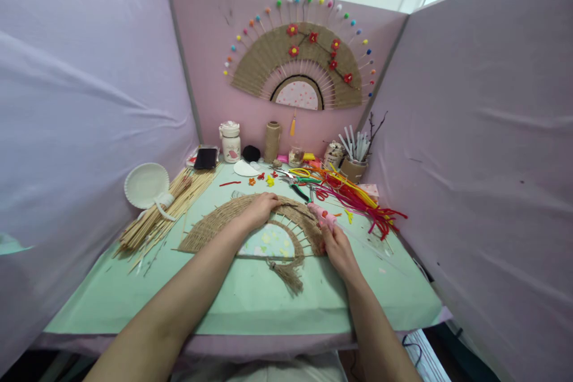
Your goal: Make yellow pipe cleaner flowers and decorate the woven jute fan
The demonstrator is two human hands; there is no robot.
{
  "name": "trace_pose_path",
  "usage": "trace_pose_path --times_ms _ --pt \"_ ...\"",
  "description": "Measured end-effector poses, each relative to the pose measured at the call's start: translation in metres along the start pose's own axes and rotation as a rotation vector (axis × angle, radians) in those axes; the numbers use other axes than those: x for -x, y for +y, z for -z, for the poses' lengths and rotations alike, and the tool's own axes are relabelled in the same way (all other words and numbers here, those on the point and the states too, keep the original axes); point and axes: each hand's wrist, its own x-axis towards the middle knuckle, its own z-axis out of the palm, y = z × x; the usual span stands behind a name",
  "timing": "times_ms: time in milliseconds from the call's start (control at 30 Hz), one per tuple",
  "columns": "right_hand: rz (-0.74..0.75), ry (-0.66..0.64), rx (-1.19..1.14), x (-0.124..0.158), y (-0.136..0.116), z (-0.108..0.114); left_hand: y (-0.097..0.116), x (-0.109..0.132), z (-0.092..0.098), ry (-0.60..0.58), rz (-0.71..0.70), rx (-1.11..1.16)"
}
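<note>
A woven twine fan (219, 221) with stick ribs lies flat on the table, its half-round centre covered in pale floral cloth (267, 241). A twine tassel (289, 276) hangs off its lower edge. My left hand (262, 210) rests on the fan's upper part, fingers closed at the left end of a thin dark twig (295, 208) that lies across the weave. In my right hand (339, 249) is a pink glue gun (323, 213), its nozzle pointing up and left, close to the twig's right end. Whether the nozzle touches the twig I cannot tell.
Bundled bamboo sticks (154, 221) and a white scalloped dish (147, 185) stand left. Pliers (301, 193), red and yellow pipe cleaners (358, 200) and a pot of glue sticks (354, 167) lie behind and right. A finished fan (264, 59) hangs on the back panel.
</note>
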Motion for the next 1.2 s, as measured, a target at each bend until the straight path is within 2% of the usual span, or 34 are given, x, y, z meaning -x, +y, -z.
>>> trace_pose_path --times_ms 300,500,733,967,1200 --pt "0.027 -0.032 0.005 -0.001 -0.002 0.001 -0.001 -0.002 0.0 -0.013 0.034 0.039" --pt "0.018 0.008 -0.018 -0.001 -0.006 0.001 -0.006 -0.002 -0.003 -0.007 0.032 0.019" --pt "-0.03 0.034 -0.034 -0.001 -0.005 0.003 0.002 0.003 0.011 0.144 0.078 0.028" --pt "-0.06 0.03 -0.056 -0.002 -0.004 0.004 -0.004 -0.002 0.002 0.012 0.028 0.019" --pt "-0.056 0.02 -0.076 -0.001 -0.004 0.005 -0.009 -0.004 -0.004 -0.015 0.045 0.022"
